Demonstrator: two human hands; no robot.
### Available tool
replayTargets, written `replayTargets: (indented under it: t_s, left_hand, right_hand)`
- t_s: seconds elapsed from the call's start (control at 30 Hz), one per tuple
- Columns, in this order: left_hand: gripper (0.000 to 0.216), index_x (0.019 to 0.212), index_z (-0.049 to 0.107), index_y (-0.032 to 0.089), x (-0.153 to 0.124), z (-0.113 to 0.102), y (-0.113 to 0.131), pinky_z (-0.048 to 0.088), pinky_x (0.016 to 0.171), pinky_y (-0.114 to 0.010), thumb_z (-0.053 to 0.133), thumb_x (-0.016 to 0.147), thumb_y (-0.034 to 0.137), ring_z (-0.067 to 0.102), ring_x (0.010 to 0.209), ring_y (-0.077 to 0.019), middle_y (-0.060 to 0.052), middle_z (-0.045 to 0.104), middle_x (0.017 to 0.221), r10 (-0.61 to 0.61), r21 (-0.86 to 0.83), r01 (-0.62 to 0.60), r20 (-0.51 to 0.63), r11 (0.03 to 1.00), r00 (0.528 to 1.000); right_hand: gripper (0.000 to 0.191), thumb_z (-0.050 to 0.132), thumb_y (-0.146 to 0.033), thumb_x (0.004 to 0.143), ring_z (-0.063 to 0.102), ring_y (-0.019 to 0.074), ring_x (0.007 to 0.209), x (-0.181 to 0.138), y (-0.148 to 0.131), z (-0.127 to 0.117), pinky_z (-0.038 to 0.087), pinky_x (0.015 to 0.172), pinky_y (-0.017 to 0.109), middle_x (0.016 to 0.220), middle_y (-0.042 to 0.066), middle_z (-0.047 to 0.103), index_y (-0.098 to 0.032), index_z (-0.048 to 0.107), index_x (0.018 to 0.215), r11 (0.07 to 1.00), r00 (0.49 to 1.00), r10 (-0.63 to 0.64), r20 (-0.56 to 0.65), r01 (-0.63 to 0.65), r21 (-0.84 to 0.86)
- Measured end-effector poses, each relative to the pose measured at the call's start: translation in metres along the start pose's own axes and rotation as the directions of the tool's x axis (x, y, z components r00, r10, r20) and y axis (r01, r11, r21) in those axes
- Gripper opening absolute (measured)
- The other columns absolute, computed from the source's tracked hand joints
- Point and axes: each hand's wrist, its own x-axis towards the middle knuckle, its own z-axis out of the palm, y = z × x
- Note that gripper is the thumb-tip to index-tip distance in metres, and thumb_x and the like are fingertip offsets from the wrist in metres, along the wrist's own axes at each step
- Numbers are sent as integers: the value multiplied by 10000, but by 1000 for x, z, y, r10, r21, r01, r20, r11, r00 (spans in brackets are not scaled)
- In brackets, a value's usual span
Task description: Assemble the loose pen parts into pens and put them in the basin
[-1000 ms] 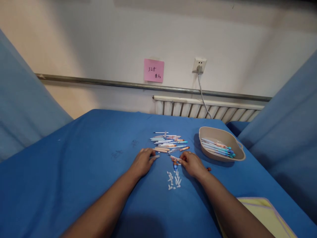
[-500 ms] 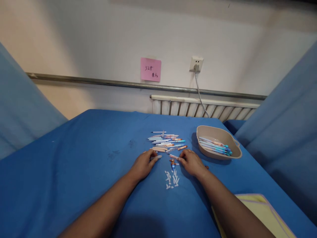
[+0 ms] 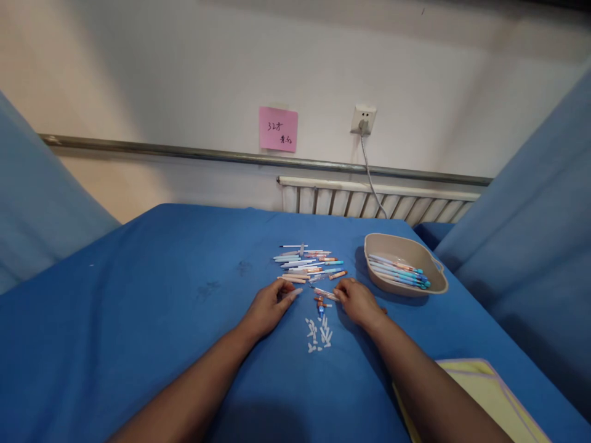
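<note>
Pen pieces (image 3: 325,294), pinched in both hands (image 3: 359,301), white bits (image 3: 324,333) nearby, basket (image 3: 412,246) (pens (image 3: 398,275) inside) right

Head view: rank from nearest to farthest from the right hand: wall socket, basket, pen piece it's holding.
1. Pen piece: pinched in the right hand.
2. Basket: to the hand's right, slightly forward.
3. Wall socket: well forward, above both.

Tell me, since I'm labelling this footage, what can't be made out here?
All in the head view:
Pale piece: one end covered by the left hand.
Slim pen part: one end covered by the right hand.
Brown piece: partly behind the right arm.
Yellow cloth: partly behind that arm, cut by the bottom edge.
White bits: too small to identify.
</note>
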Motion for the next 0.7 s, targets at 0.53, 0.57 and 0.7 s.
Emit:
replayTargets:
  t_s: [0.53, 0.57, 0.7]
  left_hand:
    - [348, 833, 601, 170, 2, 2, -3, 428, 626, -246, 520, 781, 505, 549, 696, -157, -7, 624, 766, -4, -59, 1, -46, 998, 999]
    - [350, 831, 602, 170, 2, 2, -3, 429, 625, -247, 521, 779, 507, 549, 695, -158, -8, 625, 762, -5, -66, 2, -50, 998, 999]
    - [357, 828, 599, 169, 2, 1, -1, 431, 621, -251, 514, 781, 513, 545, 681, -159, -9, 619, 740, -17, -82, 14, -41, 997, 999]
  right_hand:
    - [133, 469, -165, 841, 545, 221, 931, -5, -8, -2, 320, 757, 298, 961, 99, 620, -164, 588, 902, 972, 996, -69, 52, 79, -221]
    - [144, 460, -150, 841, 545, 225, 938, -5, -9, -3, 316, 762, 303, 967, 104, 620, -161, 583, 916, 969, 995, -74, 60, 86, -232]
    - [198, 439, -101, 830, 549, 231, 928, -7, -13, -9, 306, 771, 314, 965, 108, 632, -159, 562, 973, 959, 989, -110, 96, 131, -251]
